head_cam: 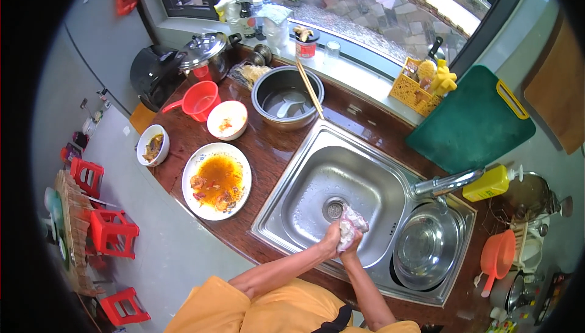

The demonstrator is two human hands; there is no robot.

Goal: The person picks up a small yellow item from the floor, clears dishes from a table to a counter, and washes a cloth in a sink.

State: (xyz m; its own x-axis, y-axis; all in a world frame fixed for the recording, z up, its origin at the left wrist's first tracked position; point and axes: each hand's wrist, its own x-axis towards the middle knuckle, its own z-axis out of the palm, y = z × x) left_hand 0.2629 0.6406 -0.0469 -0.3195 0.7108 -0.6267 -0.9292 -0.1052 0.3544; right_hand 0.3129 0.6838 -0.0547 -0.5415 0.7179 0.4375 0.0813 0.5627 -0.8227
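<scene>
Both my hands are together over the near part of the stainless steel sink basin (315,186). Between them is a bunched, wet-looking whitish-pink cloth (351,225). My left hand (333,238) grips it from the left and my right hand (352,245) from the right. Just beyond the cloth lies the round drain strainer (334,208). The chrome faucet (450,183) stands at the basin's right, and no water is seen running. Left of the sink sits a white plate (217,150) with oily orange sauce and food scraps.
Behind the plate are a white bowl (227,135), a red dipper (201,99) and a dark pot (288,122) with a spoon, chopsticks across its rim. A small bowl (153,161) sits farther left. Right of the basin rests a steel bowl (427,246); a green cutting board (473,122) leans behind.
</scene>
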